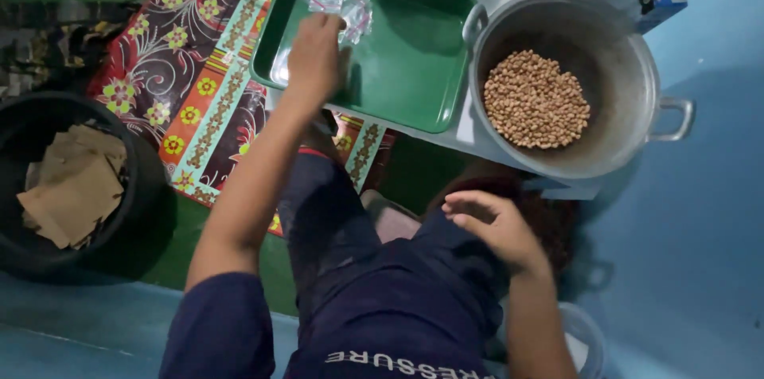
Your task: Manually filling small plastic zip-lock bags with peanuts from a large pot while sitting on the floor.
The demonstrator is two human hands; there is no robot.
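Observation:
My left hand [316, 56] reaches forward over a green tray [414, 68] and grips a small clear plastic bag [341, 3] that lies at the tray's far left part. My right hand [495, 224] hovers low near my knee with its fingers loosely spread, holding nothing. To the right of the tray stands a large metal pot [629, 84] with a heap of tan peanuts [535, 99] in its bottom. My dark blue clothes fill the lower middle of the view.
A black tub [119, 220] with pieces of brown cardboard [73, 184] stands at the left. A flowered red cloth [199, 68] lies left of the tray. A small blue and white box [662, 1] sits beyond the pot. Plastic bags lie at the top.

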